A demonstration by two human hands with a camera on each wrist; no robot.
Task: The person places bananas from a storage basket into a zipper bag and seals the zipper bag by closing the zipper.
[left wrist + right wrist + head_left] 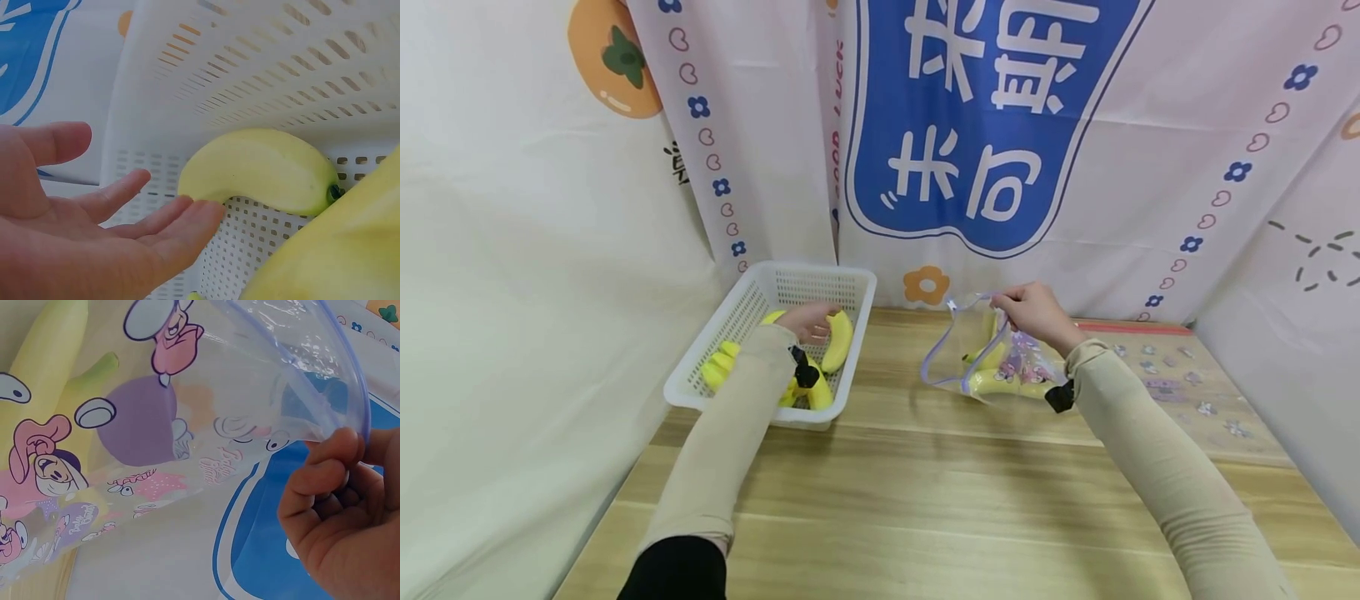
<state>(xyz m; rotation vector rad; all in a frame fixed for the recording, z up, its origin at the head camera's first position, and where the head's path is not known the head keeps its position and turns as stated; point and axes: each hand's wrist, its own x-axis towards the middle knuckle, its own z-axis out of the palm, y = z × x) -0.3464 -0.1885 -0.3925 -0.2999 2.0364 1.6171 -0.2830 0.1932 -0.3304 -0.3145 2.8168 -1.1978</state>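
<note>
In the head view, a white perforated basket [864,317] on the left holds several yellow bananas. My left hand [811,322] reaches into it with fingers extended and relaxed. Beside those fingers lies one banana [262,165], its dark stem end pointing away from the hand; fingertips overlap its near end in the left wrist view. A clear zip bag [140,422] printed with cartoon figures stands with its mouth spread toward the left. My right hand [340,512] pinches the purple-edged rim of that bag between thumb and fingers. Inside the bag are bananas [1000,382], seen through the plastic.
Flat printed bags [1183,387] with a red strip along the back edge lie at the table's right. The wooden table [925,508] reaches back to a printed curtain [775,150]. White fabric [512,333] hangs along the left side.
</note>
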